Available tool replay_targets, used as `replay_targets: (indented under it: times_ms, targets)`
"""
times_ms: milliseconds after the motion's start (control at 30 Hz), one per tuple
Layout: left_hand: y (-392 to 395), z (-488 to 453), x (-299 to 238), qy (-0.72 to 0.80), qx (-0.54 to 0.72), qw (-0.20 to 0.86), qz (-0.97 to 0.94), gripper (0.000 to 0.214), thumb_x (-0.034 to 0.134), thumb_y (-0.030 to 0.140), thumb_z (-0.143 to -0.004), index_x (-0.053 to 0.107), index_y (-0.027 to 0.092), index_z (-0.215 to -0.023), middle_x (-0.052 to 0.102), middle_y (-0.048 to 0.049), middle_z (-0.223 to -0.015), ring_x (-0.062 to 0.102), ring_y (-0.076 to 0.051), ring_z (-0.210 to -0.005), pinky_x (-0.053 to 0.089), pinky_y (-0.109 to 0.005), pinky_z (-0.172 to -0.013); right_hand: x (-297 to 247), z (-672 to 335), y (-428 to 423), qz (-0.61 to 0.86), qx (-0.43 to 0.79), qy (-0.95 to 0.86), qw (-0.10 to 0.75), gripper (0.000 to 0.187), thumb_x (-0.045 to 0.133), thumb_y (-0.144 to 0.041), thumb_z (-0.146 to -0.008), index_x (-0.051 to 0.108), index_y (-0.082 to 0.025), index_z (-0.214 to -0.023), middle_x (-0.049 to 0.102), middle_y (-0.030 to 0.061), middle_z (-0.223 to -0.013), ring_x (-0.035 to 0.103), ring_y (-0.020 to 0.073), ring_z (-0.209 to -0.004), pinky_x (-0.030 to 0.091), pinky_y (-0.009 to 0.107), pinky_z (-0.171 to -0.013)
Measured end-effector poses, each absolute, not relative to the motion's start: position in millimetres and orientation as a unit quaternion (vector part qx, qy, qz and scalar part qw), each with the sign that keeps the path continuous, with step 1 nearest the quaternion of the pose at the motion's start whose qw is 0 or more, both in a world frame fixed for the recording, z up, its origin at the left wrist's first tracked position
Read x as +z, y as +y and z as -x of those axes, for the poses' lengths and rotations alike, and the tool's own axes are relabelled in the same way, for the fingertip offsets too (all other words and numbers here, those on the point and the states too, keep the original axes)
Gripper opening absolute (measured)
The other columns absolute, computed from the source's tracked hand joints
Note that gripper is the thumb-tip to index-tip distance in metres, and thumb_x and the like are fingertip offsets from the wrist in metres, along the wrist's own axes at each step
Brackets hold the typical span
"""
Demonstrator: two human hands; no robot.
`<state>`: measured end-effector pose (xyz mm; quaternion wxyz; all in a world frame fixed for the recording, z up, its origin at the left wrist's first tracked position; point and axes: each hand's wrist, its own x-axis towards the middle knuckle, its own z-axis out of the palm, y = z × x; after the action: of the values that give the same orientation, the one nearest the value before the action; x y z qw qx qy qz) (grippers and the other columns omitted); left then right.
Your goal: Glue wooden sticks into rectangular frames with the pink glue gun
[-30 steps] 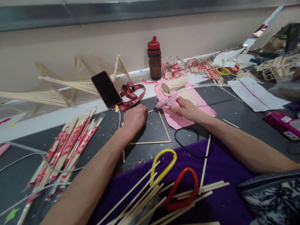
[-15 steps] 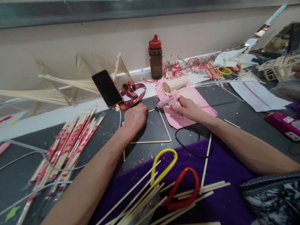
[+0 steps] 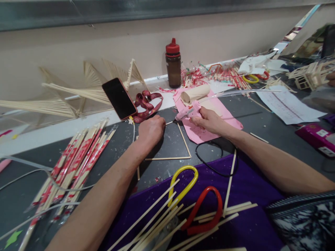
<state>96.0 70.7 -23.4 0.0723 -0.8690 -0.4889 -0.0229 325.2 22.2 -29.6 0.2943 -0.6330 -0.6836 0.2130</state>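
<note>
While the right hand (image 3: 209, 122) grips a pink glue gun (image 3: 186, 111), the left hand (image 3: 150, 131) is clenched around a thin stick (image 3: 169, 122) at the gun's nozzle, over the counter (image 3: 167, 144).

The room is evenly bright, with soft light coming from above. Shadows are weak; only a short dark one lies under the left hand (image 3: 151, 131) on the grey table (image 3: 261, 120). The phone (image 3: 119, 98) screen shows a mild glare. The centre is sharp, but the far right corner is blurred, and the wall line bends near the edges.
</note>
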Motion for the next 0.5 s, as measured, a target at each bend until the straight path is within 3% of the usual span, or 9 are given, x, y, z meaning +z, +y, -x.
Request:
replay_targets:
  times_ms: [167,333,500]
  targets:
    - [71,-96,-23,-0.494,-0.016,0.067,0.867,0.034,0.035,0.027,-0.088,0.068,0.019,-0.093,0.068,-0.0086,-0.097,0.064,-0.024,-0.088,0.044,-0.029,-0.064,-29,-326,22,0.630,0.237,-0.674,0.306,0.024,0.055,-0.041,-0.081,0.050,-0.017,-0.081,0.059,0.0030,-0.068,0.052,0.0143,-0.061,0.035,0.023,-0.051]
    - [71,-97,-23,-0.502,-0.014,0.060,0.863,0.035,0.035,0.028,-0.089,0.068,0.018,-0.095,0.068,-0.0088,-0.099,0.064,-0.023,-0.091,0.044,-0.028,-0.066,-21,-331,22,0.583,0.335,-0.634,0.382,0.021,0.055,-0.038,-0.082,0.050,-0.017,-0.079,0.057,-0.0003,-0.061,0.049,0.0101,-0.049,0.037,0.023,-0.047]
    - [69,-98,-21,-0.497,-0.016,0.068,0.865,0.034,0.035,0.027,-0.089,0.068,0.018,-0.094,0.068,-0.0087,-0.098,0.064,-0.022,-0.087,0.044,-0.028,-0.064,-15,-347,29,0.616,0.311,-0.590,0.418,0.026,0.061,-0.041,-0.077,0.046,-0.020,-0.074,0.049,-0.0036,-0.055,0.048,0.0105,-0.048,0.035,0.024,-0.046]
